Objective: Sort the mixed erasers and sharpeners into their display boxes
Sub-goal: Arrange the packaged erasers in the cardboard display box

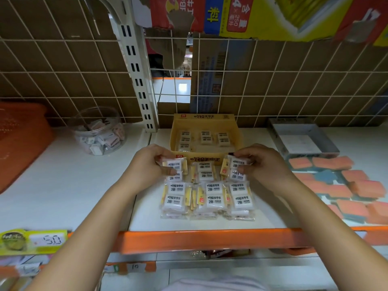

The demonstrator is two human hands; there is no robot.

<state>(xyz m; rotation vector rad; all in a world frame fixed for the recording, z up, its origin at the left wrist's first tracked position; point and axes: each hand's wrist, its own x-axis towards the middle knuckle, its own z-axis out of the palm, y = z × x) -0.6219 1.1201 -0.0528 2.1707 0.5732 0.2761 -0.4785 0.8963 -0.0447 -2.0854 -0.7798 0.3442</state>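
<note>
1. Nearest the camera ran the shelf's orange front edge [210,238], and a yellow-green price tag [31,240] hung at its left end.
2. Just behind that edge, on the white shelf [84,196], wrapped 2B eraser packs [210,196] lay in three neat columns, pack touching pack.
3. Up at the far end of the left column, the left hand [151,162] pinched an eraser pack [175,164], thumb below and fingers curled over its top.
4. Across from it, the right hand [260,162] pinched the far pack of the right column [238,163] the same way, fingers curled round it.
5. Right behind both hands stood the yellow display box [203,120], open on top, with a few eraser packs lying flat on its floor.
6. Off to the left, near the back, a clear jar [98,131] held small wrapped pieces, too blurred to name; an orange basket [21,139] sat at the left end.
7. On the right side lay orange and blue sponges [344,185], with a grey tray [302,137] behind them.
8. At the very back stood the wire grid [273,80].
</note>
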